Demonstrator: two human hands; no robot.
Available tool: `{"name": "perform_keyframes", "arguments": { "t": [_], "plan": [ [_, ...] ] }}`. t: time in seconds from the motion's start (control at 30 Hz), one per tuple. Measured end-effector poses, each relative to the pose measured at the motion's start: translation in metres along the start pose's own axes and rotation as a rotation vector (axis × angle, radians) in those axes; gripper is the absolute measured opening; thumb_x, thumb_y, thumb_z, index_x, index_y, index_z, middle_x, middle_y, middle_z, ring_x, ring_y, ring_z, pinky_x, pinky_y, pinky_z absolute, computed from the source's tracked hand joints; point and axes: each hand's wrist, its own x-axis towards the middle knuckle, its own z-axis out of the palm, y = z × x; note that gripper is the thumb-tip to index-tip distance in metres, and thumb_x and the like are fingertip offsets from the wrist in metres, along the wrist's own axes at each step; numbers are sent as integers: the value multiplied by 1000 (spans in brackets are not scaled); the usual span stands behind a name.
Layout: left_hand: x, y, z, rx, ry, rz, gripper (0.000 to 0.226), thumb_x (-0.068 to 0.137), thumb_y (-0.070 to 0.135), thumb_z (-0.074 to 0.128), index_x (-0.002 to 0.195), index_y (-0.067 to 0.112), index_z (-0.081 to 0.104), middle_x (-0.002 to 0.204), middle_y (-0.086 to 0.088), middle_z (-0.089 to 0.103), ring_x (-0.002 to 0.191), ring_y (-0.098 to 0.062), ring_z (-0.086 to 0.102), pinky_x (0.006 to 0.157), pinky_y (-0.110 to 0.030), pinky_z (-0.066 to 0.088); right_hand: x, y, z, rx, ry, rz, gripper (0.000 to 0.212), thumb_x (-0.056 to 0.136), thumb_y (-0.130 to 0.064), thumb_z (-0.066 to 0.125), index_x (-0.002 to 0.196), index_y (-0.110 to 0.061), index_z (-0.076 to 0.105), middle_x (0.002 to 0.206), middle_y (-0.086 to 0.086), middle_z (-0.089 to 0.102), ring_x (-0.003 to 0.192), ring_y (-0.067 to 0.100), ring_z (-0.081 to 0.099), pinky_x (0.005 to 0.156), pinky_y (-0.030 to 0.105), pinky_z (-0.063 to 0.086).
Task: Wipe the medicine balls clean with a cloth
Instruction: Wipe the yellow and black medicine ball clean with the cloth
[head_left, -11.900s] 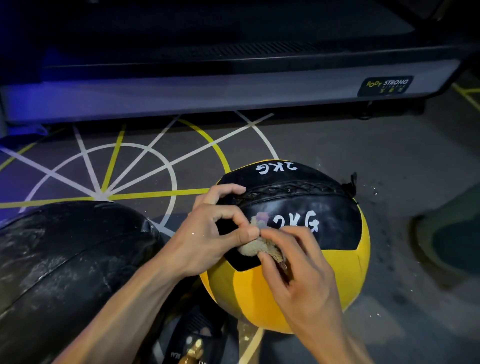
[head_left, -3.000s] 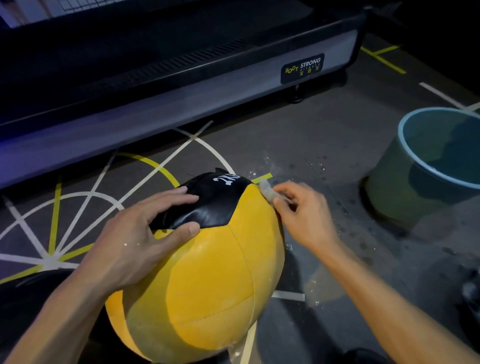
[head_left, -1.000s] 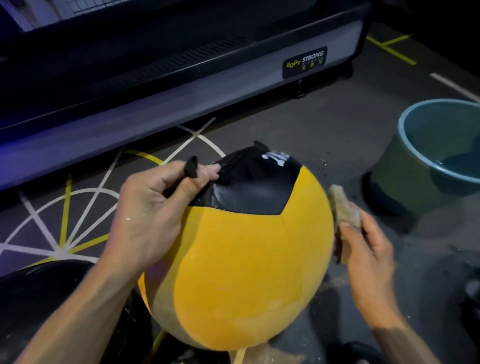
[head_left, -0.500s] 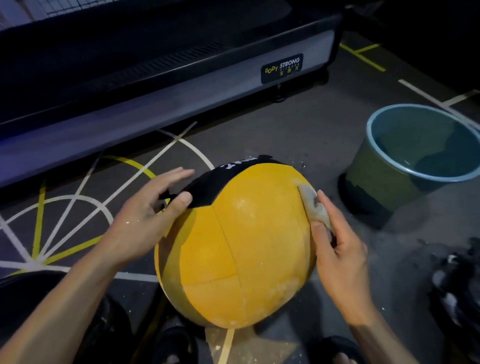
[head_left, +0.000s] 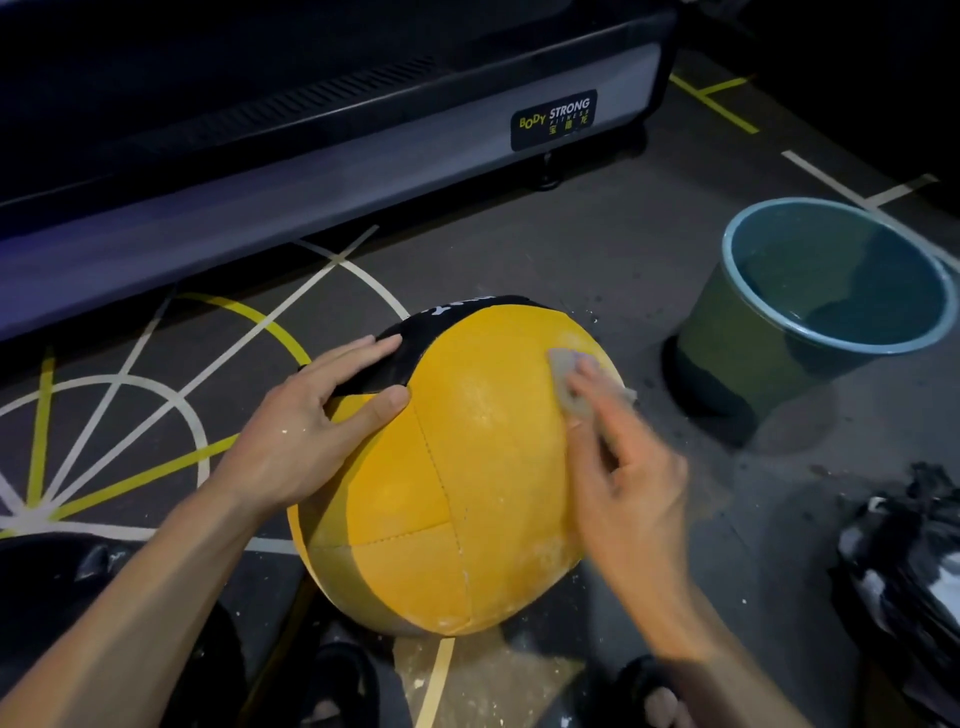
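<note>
A long grey machine base (head_left: 322, 192) with a "Body Strong" label runs along the far side of the floor, well behind the yellow-and-black medicine ball (head_left: 467, 467). The ball sits on the dark floor (head_left: 571, 249), over painted white and yellow lines, and serves here as the landmark. Its yellow panels face the camera, dusted with pale smears; its black panel with white lettering is turned to the far side.

To the ball's near left, part of a second, black medicine ball (head_left: 47, 587) shows at the picture's edge. To the ball's far right stands a green bucket (head_left: 769, 358) with a blue rim, apart from the ball. To its near right lies a crumpled black-and-white bag (head_left: 904, 571).

The left hand (head_left: 306, 431) rests on the ball's upper left, fingers nearly straight and spread across the black panel, thumb laid on the yellow seam, steadying rather than clutching.

The right hand (head_left: 628, 467) is blurred; its fingers lie fairly straight on a small pale cloth (head_left: 569, 384), pressing it flat against the ball's upper right yellow panel. Whether the thumb hooks the cloth cannot be told.
</note>
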Motion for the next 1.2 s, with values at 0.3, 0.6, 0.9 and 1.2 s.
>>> {"name": "perform_keyframes", "arguments": {
  "t": [0.3,0.6,0.9,1.2],
  "plan": [
    [-1,-19,-5,-50,-6,41,68,74,85,55,138,66,45,153,32,40,142,-4,39,116,-48,37,-12,11,3,-109,-327,-474,40,101,2,53,140,-5,57,154,7,48,149,21,38,124,51,28],
    [-19,-41,-4,-180,-15,81,66,75,74,63,139,59,50,151,37,38,144,10,31,114,-36,34,-35,-20,20,-157,-403,-539,45,100,-1,56,145,-6,53,160,9,41,152,27,32,125,52,23],
    [-34,-56,-5,-252,6,69,66,74,68,68,137,55,54,151,35,40,139,15,34,100,-26,41,51,9,-4,-55,-121,102,30,104,-24,58,126,-43,65,134,-16,64,103,0,67,82,13,54],
    [-37,-61,-3,-318,19,64,48,91,39,73,136,48,59,152,30,43,141,10,36,104,-29,41,27,-7,16,-122,-348,-318,39,102,-14,54,140,-18,62,152,-5,51,139,7,50,113,31,44]
  ]
}}
